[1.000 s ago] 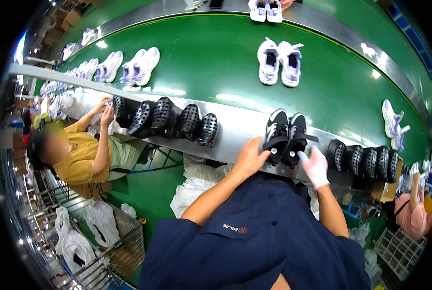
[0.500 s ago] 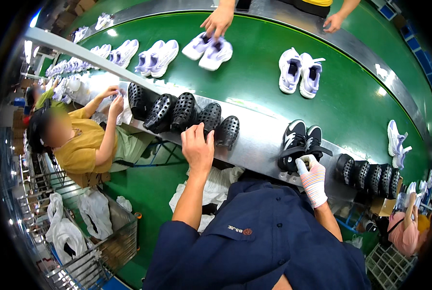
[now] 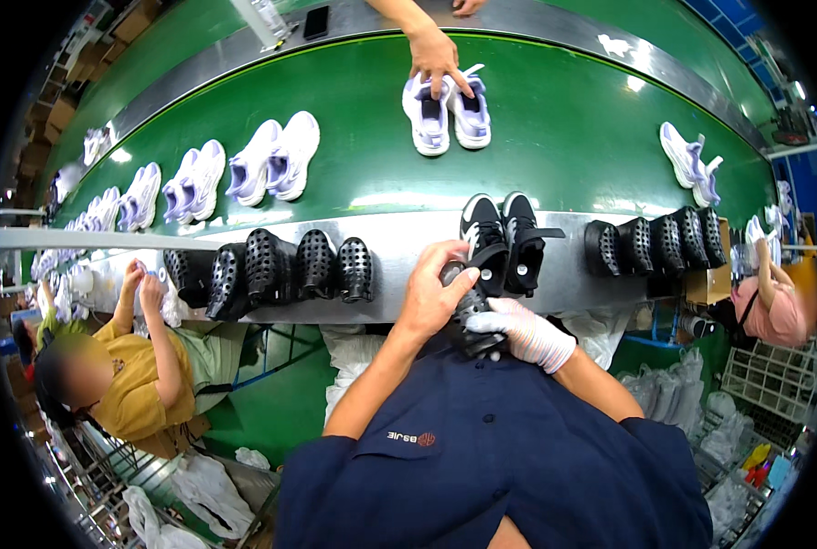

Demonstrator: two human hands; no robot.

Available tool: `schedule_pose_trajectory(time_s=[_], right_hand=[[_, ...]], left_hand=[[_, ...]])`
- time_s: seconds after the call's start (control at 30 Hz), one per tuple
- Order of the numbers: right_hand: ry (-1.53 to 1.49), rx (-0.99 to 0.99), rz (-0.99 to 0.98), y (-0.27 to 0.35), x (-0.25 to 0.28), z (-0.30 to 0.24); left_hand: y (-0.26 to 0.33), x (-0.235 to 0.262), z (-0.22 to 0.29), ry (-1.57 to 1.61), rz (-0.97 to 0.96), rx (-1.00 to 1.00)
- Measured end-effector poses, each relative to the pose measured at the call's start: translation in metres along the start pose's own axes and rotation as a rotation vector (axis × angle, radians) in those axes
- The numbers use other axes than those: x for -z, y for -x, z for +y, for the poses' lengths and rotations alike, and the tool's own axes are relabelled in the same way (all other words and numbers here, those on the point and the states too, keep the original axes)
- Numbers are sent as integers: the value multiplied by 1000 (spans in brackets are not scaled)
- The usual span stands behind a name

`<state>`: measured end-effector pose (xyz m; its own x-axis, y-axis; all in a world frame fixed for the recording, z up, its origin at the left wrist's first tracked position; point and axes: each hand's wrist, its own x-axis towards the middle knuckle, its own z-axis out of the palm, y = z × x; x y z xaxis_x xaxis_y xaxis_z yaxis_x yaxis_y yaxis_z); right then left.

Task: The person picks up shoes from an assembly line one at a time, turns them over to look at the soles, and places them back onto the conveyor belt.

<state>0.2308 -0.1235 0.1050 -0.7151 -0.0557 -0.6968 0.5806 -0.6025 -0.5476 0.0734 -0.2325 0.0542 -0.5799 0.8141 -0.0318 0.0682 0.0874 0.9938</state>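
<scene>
- In front of the person there is a wide green table (image 3: 354, 160), shiny from the lamps, and along its near side runs a grey metal ledge (image 3: 407, 240).
- The black perforated insert (image 3: 469, 309) is between the two hands, tilted, close before the navy shirt (image 3: 482, 412). It is just beside the heels of the black-and-white shoes (image 3: 523, 240); whether it touches them, I cannot tell.
- These shoes stand on the ledge, toes pointing away, straps loose — one strap sticks out to the right.
- On the same ledge, five similar inserts (image 3: 268, 265) stand at left and five others (image 3: 667, 242) at right.
- On the green surface are pairs of white-and-lilac shoes (image 3: 294, 160); across it, a co-worker's hand (image 3: 436, 59) reaches into the openings of one pair.
- At left sits a person in a yellow top (image 3: 148, 389), hands raised.
- The left hand (image 3: 430, 293), bare, is curled around the upper end of the insert, thumb against fingers.
- The right hand (image 3: 525, 335), in a striped glove, is closed on its lower part — the fingertips lie over the holes.
</scene>
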Motion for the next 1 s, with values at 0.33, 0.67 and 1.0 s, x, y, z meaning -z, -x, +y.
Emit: schedule_pose_trajectory(time_s=[0.33,0.67,1.0], right_hand=[[1258,295,693,27,3,31],[1461,-48,752,21,43,-5],[1574,60,810,-87,58,44]], left_hand=[[4,-52,-30,105,162,284],[-87,-62,-70,-640,-244,-208],[-98,-54,-75,-420,-498,66]])
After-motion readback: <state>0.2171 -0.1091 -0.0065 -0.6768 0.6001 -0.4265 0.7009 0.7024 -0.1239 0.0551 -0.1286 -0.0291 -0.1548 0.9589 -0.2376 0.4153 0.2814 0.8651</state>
